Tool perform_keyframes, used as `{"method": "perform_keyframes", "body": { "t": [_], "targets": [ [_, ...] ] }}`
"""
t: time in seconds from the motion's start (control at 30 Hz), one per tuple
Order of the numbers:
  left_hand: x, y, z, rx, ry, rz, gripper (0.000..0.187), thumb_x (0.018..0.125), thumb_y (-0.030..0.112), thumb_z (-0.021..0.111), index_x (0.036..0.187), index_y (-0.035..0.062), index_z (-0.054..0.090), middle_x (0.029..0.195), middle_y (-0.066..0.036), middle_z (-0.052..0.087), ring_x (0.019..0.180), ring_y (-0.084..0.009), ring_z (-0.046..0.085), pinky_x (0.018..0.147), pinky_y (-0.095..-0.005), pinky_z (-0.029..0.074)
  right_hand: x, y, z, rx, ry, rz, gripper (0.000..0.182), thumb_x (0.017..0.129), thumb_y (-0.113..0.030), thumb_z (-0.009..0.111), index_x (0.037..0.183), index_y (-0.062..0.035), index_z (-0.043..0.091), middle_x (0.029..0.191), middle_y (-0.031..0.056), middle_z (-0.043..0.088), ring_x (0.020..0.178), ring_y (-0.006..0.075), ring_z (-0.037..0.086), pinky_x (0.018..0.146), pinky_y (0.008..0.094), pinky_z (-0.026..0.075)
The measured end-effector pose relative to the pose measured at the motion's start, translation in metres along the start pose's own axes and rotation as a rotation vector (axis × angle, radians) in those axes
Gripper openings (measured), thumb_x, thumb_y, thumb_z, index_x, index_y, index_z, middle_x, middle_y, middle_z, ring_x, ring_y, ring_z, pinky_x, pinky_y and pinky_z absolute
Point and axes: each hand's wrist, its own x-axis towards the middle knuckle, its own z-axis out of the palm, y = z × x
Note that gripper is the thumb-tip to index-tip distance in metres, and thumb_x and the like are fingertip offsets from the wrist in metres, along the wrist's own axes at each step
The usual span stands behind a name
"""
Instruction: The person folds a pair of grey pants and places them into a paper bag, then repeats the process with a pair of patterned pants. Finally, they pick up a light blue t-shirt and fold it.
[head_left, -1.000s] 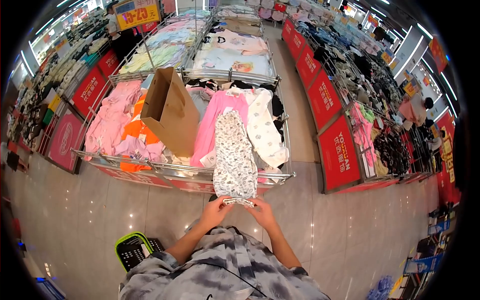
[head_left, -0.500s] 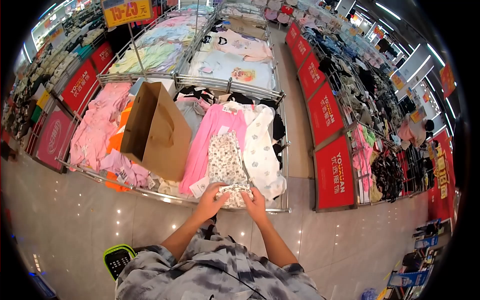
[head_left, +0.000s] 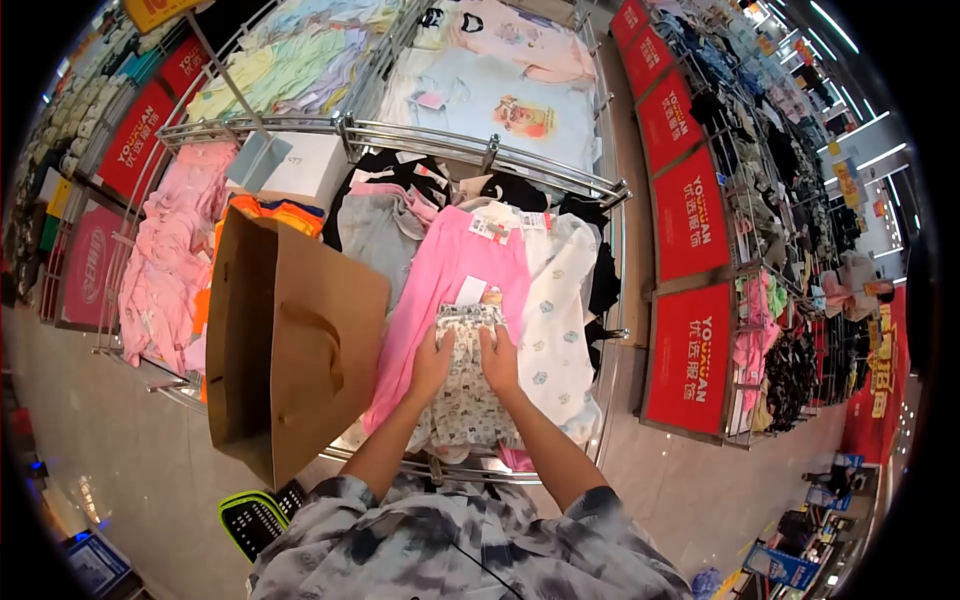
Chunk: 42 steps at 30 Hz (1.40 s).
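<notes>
A small patterned cream garment (head_left: 465,385) lies over pink clothing, its gathered waistband toward the far side. My left hand (head_left: 432,358) grips its left edge near the waistband, and my right hand (head_left: 497,360) grips the right edge. Beneath and beyond it is the pink garment (head_left: 455,250) with white tags (head_left: 490,228). To the right lies a white garment with small prints (head_left: 560,320). A large brown paper bag (head_left: 300,340) stands tilted just left of my left hand.
Metal rails (head_left: 490,152) divide the display bin from piles of shirts behind. Pink clothes (head_left: 170,260) and a white box (head_left: 300,165) are at the left. Red panels (head_left: 690,355) line the rack on the right. A green-edged basket (head_left: 255,520) is below left.
Both hands have moved forward with the waistband, which was near the bin's front edge and is now farther away. The view has come closer to the bin.
</notes>
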Motion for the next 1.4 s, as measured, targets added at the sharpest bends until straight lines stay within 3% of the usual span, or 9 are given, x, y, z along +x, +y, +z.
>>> {"method": "perform_keyframes", "body": {
  "t": [0.03, 0.13, 0.33, 0.43, 0.53, 0.57, 0.67, 0.93, 1.4],
  "targets": [
    [0.013, -0.010, 0.006, 0.035, 0.045, 0.036, 0.029, 0.095, 0.026, 0.053, 0.106, -0.0006, 0.056, 0.093, -0.023, 0.064, 0.088, -0.0336, 0.064, 0.077, -0.0385, 0.047, 0.009, -0.001, 0.003, -0.055, 0.048, 0.027, 0.030, 0.095, -0.029, 0.054, 0.099, 0.0010, 0.057, 0.073, 0.0256, 0.060, 0.065, 0.0375, 0.059, 0.060, 0.0428, 0.044],
    [0.036, -0.022, 0.011, 0.185, 0.025, -0.093, 0.031, 0.093, 0.031, 0.054, 0.103, 0.0014, 0.056, 0.090, -0.024, 0.063, 0.086, -0.0392, 0.062, 0.074, -0.0413, 0.047, 0.029, 0.010, 0.008, -0.220, 0.086, 0.100, 0.034, 0.095, -0.033, 0.052, 0.099, 0.0002, 0.058, 0.077, 0.0266, 0.061, 0.072, 0.0445, 0.059, 0.063, 0.0470, 0.045],
    [0.044, -0.024, 0.014, 0.269, 0.059, -0.211, 0.036, 0.088, 0.033, 0.060, 0.106, 0.0019, 0.054, 0.098, -0.023, 0.062, 0.092, -0.0384, 0.061, 0.077, -0.0427, 0.047, 0.043, 0.018, 0.013, -0.374, 0.013, 0.167, 0.044, 0.095, -0.041, 0.048, 0.102, 0.0004, 0.059, 0.085, 0.0295, 0.062, 0.082, 0.0478, 0.058, 0.071, 0.0516, 0.045],
    [0.033, -0.030, 0.016, 0.243, 0.123, -0.091, 0.043, 0.083, 0.025, 0.066, 0.115, 0.0012, 0.049, 0.118, -0.022, 0.056, 0.104, -0.0371, 0.056, 0.086, -0.0425, 0.045, 0.043, 0.018, 0.013, -0.379, -0.014, 0.240, 0.041, 0.095, -0.038, 0.051, 0.105, 0.0016, 0.057, 0.091, 0.0271, 0.063, 0.086, 0.0418, 0.061, 0.075, 0.0466, 0.046],
    [0.009, -0.025, 0.007, 0.371, 0.155, 0.182, 0.052, 0.079, 0.017, 0.069, 0.122, 0.0006, 0.044, 0.133, -0.021, 0.045, 0.117, -0.0391, 0.047, 0.097, -0.0452, 0.039, 0.032, 0.032, 0.014, -0.032, 0.140, 0.166, 0.038, 0.094, -0.030, 0.053, 0.111, 0.0032, 0.053, 0.098, 0.0201, 0.062, 0.088, 0.0326, 0.060, 0.080, 0.0398, 0.046],
    [0.000, -0.020, 0.002, 0.441, 0.161, 0.286, 0.056, 0.077, 0.015, 0.069, 0.124, 0.0005, 0.042, 0.137, -0.022, 0.041, 0.120, -0.0402, 0.044, 0.100, -0.0464, 0.037, 0.028, 0.039, 0.010, 0.082, 0.109, 0.216, 0.037, 0.091, -0.018, 0.055, 0.120, 0.0044, 0.047, 0.110, 0.0177, 0.055, 0.099, 0.0266, 0.054, 0.089, 0.0359, 0.042],
    [-0.036, -0.007, -0.008, 0.534, 0.113, 0.451, 0.058, 0.078, 0.015, 0.067, 0.128, -0.0009, 0.042, 0.137, -0.024, 0.040, 0.126, -0.0434, 0.037, 0.107, -0.0492, 0.031, -0.012, 0.004, -0.005, -0.013, 0.304, -0.043, 0.046, 0.086, -0.013, 0.059, 0.125, 0.0047, 0.045, 0.121, 0.0235, 0.050, 0.114, 0.0361, 0.048, 0.101, 0.0421, 0.036],
    [-0.080, -0.016, 0.006, 0.646, -0.222, 0.616, 0.063, 0.080, 0.017, 0.057, 0.134, -0.0095, 0.039, 0.141, -0.027, 0.037, 0.134, -0.0434, 0.031, 0.110, -0.0497, 0.026, -0.079, -0.001, -0.009, -0.339, -0.246, -0.518, 0.057, 0.081, -0.005, 0.050, 0.137, 0.0002, 0.042, 0.141, 0.0208, 0.042, 0.132, 0.0422, 0.035, 0.111, 0.0457, 0.027],
    [0.006, -0.048, 0.026, 0.945, -0.073, 0.573, 0.061, 0.088, 0.027, 0.050, 0.141, -0.0006, 0.037, 0.149, -0.013, 0.034, 0.140, -0.0288, 0.027, 0.115, -0.0448, 0.019, 0.013, 0.024, 0.008, -0.805, -0.139, -0.539, 0.056, 0.089, -0.022, 0.049, 0.142, -0.0103, 0.039, 0.151, 0.0133, 0.031, 0.139, 0.0345, 0.026, 0.114, 0.0501, 0.018]
  ]
}}
